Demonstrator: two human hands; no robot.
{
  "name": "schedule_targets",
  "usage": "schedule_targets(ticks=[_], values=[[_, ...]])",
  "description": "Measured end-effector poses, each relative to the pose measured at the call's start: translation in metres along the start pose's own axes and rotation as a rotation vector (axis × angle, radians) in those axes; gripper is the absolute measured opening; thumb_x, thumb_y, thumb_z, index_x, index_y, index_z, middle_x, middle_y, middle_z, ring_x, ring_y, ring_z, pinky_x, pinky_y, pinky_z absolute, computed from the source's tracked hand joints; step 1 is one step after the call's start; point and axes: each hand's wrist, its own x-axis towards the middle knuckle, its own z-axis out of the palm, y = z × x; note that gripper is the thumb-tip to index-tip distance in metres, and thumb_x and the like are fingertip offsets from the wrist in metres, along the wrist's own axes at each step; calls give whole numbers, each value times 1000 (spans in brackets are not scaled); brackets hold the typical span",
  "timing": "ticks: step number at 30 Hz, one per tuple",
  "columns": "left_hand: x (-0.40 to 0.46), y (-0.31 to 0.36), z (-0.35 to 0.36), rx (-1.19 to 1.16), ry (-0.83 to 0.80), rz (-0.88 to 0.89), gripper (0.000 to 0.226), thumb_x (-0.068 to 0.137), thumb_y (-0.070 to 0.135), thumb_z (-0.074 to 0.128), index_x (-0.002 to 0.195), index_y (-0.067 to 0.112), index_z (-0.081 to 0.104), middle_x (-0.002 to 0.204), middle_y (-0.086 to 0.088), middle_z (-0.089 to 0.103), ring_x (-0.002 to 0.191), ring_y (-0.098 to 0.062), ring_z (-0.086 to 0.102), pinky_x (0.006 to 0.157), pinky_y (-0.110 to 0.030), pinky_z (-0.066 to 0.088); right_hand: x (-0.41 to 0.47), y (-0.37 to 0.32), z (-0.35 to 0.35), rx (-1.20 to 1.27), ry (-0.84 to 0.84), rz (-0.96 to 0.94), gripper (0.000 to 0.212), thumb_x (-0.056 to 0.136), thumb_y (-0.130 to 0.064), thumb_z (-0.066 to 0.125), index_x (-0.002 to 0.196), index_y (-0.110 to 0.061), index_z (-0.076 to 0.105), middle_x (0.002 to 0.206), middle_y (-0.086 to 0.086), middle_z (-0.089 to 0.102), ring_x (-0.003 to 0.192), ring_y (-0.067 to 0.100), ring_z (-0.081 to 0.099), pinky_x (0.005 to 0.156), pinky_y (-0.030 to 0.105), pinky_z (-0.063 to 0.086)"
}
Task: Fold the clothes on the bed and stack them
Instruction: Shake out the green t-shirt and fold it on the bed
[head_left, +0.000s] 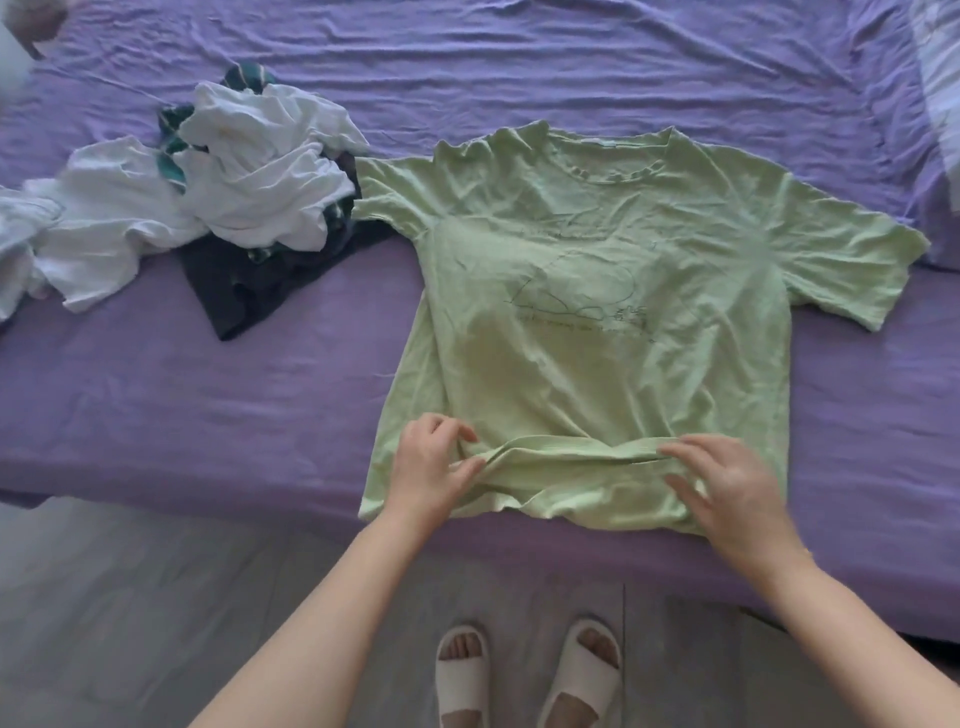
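Both hands are laid on the bottom hem of the green shirt (587, 312), at the near edge of the bed (208, 405). A bit of the hem is pinched by the left hand (434, 467) between thumb and fingers. The right hand (727, 493) is a little blurred; its fingers are spread and fairly straight on the cloth, so it seems to be pressing the cloth flat, not gripping it.

The shirt is spread out flat with its front up. Its neck is pointed away from the person and its hem is nearest, so its long way runs from the hands straight up the bed. A raised fold of cloth is seen across the hem between the two hands. The left sleeve side is closer to the left hand and the right sleeve side to the right hand.

The next fold probably turns on this: the cloth lies ahead of both hands, so the hem can be smoothed or lifted toward the neck.

A pile of clothes (249, 192), white and dark, is heaped on the bed to the left, touching the shirt's sleeve. No folded stack is seen yet.

No boxes or baskets are seen.
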Motion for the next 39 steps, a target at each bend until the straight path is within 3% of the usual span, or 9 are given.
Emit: schedule_targets(ticks=[4, 8, 13, 17, 20, 23, 27, 30, 39], values=[[-36, -35, 9, 3, 36, 82, 29, 66, 47, 66, 84, 25, 69, 94, 3, 60, 93, -24, 54, 79, -38, 46, 12, -57, 38, 98, -129, -262, 30, 75, -39, 63, 96, -20, 71, 100, -4, 69, 101, 23, 62, 86, 37, 49], [-48, -67, 5, 198, -8, 185, 53, 52, 33, 85, 98, 31, 59, 116, -3, 56, 112, -24, 43, 84, -44, 51, 23, -82, 62, 49, -185, -332, 24, 69, -44, 60, 81, -26, 70, 72, -11, 63, 84, 14, 52, 80, 36, 47], [-55, -99, -8, 305, 18, 257, 71, 39, 22, 90, 96, 29, 49, 116, -1, 45, 106, -24, 42, 75, -39, 52, 33, -82, 48, 234, -132, -144, 11, 72, -29, 69, 74, -18, 70, 80, -6, 62, 85, 20, 54, 79, 28, 43], [-47, -108, -14, 179, 69, 347, 46, 54, 8, 86, 83, 24, 53, 84, 1, 59, 74, -21, 50, 51, -30, 49, 55, -92, 46, 333, -152, 27, 7, 76, -13, 75, 80, -9, 70, 100, -3, 63, 101, 16, 53, 88, 3, 28], [-39, -101, -28, -32, -24, 156, 15, 73, 15, 77, 79, 24, 66, 82, 6, 63, 74, -13, 55, 61, -29, 47, 63, -95, 58, 272, -222, 75, 8, 77, -15, 74, 83, -11, 71, 107, -1, 66, 104, 17, 56, 94, 23, 36], [-30, -100, -49, -367, -154, -104, 16, 77, 13, 75, 78, 28, 70, 91, 5, 60, 79, -3, 56, 72, -20, 45, 63, -98, 59, 193, -253, 176, 8, 77, -24, 74, 84, -22, 71, 88, -10, 66, 99, 18, 56, 93, 42, 37], [-29, -99, -75, -643, -292, -309, 14, 81, 8, 72, 89, 19, 72, 83, 7, 65, 64, 2, 57, 66, -24, 55, 60, -104, 51, 215, -265, 203, 9, 77, -22, 75, 84, -22, 70, 74, -19, 52, 93, 15, 51, 91, 35, 36], [-33, -100, -90, -699, -273, -314, 17, 83, 2, 68, 94, 15, 71, 86, 2, 71, 72, 0, 63, 65, -14, 50, 50, -112, 37, 380, -237, 211, 18, 76, -11, 74, 81, -24, 62, 80, -10, 60, 82, 7, 56, 75, 12, 38], [-50, -121, -148, -35, -295, 81, 45, 85, 1, 62, 71, 44, 65, 86, 21, 66, 85, 5, 58, 78, -17, 47, -44, -151, 23, 99, -191, -75, 6, 83, -35, 52, 82, -29, 55, 75, -13, 51, 59, 5, 50, 45, 18, 35]])
